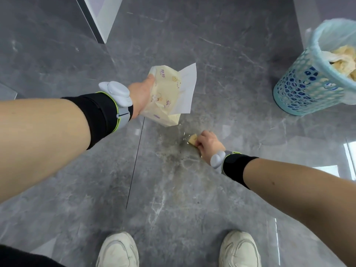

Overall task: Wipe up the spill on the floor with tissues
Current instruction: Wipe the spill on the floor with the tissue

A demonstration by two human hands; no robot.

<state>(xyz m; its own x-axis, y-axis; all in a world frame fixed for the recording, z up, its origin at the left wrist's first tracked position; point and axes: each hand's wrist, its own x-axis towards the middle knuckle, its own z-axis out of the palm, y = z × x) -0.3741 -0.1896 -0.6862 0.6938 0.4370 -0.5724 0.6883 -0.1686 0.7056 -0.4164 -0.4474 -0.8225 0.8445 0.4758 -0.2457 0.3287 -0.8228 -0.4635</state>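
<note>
My left hand (141, 95) grips a pale yellow tissue pack (165, 97) held above the floor, with a white tissue sheet (185, 89) sticking out of its right side. Low on the grey marble floor, my right hand (209, 145) holds a small wadded, yellow-stained tissue (193, 139) pressed against the tiles. A faint wet, yellowish smear of the spill (173, 157) spreads left and below that wad, with a small shiny wet patch just beside it.
A light blue perforated waste basket (300, 89) with a bag liner stands at the right and holds several stained tissues. My two white shoes (118, 249) stand at the bottom. A white panel edge (100, 18) leans at the top left.
</note>
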